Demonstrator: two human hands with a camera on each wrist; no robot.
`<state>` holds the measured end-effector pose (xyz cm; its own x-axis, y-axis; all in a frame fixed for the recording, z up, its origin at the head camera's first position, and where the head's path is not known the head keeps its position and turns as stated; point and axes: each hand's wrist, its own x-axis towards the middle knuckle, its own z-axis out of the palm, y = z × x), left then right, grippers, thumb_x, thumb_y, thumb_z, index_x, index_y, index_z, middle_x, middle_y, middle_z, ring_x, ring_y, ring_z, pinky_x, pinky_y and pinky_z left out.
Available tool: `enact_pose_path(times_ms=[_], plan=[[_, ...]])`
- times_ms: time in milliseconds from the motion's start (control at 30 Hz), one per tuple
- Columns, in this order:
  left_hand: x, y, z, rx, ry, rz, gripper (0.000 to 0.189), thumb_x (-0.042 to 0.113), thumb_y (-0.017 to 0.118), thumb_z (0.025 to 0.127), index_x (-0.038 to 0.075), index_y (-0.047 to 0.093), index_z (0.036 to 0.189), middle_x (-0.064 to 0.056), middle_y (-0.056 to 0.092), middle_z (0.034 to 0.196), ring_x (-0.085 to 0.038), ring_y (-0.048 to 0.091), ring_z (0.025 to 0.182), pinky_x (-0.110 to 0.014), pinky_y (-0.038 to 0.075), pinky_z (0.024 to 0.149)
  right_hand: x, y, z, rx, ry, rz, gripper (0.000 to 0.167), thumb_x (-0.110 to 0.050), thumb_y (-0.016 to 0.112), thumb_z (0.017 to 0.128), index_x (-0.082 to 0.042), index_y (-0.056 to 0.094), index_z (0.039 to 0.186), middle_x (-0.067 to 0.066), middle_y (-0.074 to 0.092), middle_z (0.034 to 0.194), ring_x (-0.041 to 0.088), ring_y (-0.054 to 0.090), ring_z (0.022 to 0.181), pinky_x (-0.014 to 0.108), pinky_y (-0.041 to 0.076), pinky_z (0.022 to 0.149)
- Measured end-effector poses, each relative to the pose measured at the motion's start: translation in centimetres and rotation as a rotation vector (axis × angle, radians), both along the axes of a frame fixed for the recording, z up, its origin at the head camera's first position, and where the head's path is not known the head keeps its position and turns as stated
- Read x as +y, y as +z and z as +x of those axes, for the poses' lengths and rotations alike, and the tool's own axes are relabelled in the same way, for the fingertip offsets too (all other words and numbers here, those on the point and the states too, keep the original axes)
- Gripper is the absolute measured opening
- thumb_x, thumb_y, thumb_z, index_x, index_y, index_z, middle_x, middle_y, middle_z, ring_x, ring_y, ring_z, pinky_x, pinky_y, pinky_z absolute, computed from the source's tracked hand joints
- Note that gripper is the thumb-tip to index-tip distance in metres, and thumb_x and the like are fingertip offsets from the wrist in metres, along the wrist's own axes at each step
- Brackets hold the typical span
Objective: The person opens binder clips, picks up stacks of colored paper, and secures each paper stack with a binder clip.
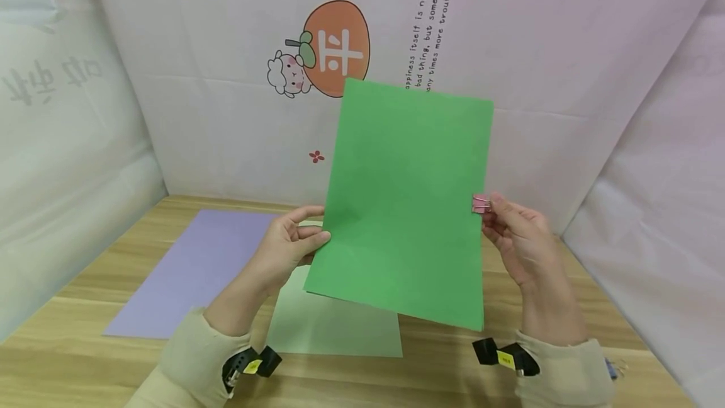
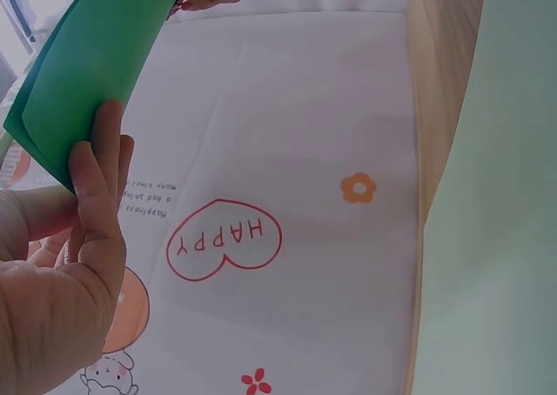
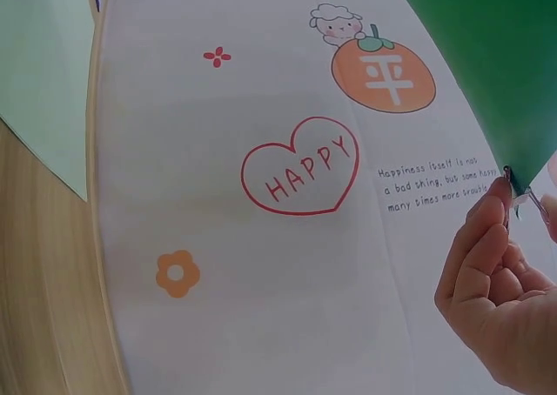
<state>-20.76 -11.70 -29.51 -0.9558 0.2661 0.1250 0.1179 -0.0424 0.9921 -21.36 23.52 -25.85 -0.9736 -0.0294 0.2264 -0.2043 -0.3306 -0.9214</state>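
Observation:
Green paper point(image 1: 408, 200) is held up in front of me, tilted a little, above the table. Two layers show at its edge in the left wrist view. My left hand point(image 1: 286, 244) pinches the paper's left edge low down, thumb in front and fingers behind. On the right edge sits a pink binder clip point(image 1: 481, 204) with wire handles. My right hand point(image 1: 523, 238) pinches those handles between thumb and fingers. The right wrist view shows this hand point(image 3: 500, 295) with finger and thumb on either side of the clip at the green edge.
A purple sheet point(image 1: 198, 276) lies on the wooden table point(image 1: 442, 383) at left. Beneath the green paper is a pale green sheet point(image 1: 340, 332). Beside my right sleeve lies a small blue clip point(image 1: 612, 368). A printed white cloth point(image 1: 226, 131) stands behind, with cloth sides left and right.

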Motion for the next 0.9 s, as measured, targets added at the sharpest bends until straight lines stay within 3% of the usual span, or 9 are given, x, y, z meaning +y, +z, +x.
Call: enact_pose_path(times_ms=[133, 333, 667, 900], plan=[[0.0, 0.0, 0.0, -0.007, 0.006, -0.006, 0.054, 0.003, 0.061, 0.097, 0.001, 0.041, 0.147, 0.015, 0.073, 0.083, -0.003, 0.055, 0.057, -0.022, 0.053, 0.067, 0.0, 0.0, 0.0, -0.001, -0.002, 0.017, 0.027, -0.02, 0.059, 0.1, -0.014, 0.078, 0.081, -0.004, 0.067, 0.076, 0.006, 0.058, 0.071, 0.016, 0.052, 0.068], [0.1, -0.1, 0.0, -0.005, -0.008, 0.014, 0.053, 0.002, 0.06, 0.097, 0.001, 0.04, 0.147, 0.014, 0.074, 0.085, -0.003, 0.063, 0.06, -0.023, 0.056, 0.069, 0.1, 0.1, 0.0, 0.0, 0.009, 0.028, 0.027, -0.02, 0.059, 0.101, -0.013, 0.078, 0.082, -0.004, 0.067, 0.077, 0.006, 0.058, 0.072, 0.016, 0.052, 0.069], [0.2, -0.2, -0.2, -0.019, 0.0, -0.011, 0.054, 0.003, 0.059, 0.098, 0.005, 0.04, 0.148, 0.014, 0.073, 0.085, -0.004, 0.061, 0.06, -0.024, 0.055, 0.069, 0.8, 0.0, -0.2, 0.029, 0.088, 0.058, 0.029, -0.02, 0.054, 0.103, -0.012, 0.077, 0.088, -0.003, 0.068, 0.083, 0.007, 0.06, 0.077, 0.016, 0.053, 0.072], [0.1, -0.2, -0.2, -0.024, -0.025, -0.009, 0.055, 0.003, 0.059, 0.098, 0.003, 0.038, 0.149, 0.01, 0.075, 0.089, -0.007, 0.069, 0.065, -0.026, 0.058, 0.071, 1.1, -0.2, -0.3, 0.032, 0.141, 0.053, 0.027, -0.019, 0.052, 0.104, -0.011, 0.075, 0.096, -0.002, 0.068, 0.088, 0.007, 0.061, 0.08, 0.016, 0.053, 0.074]])
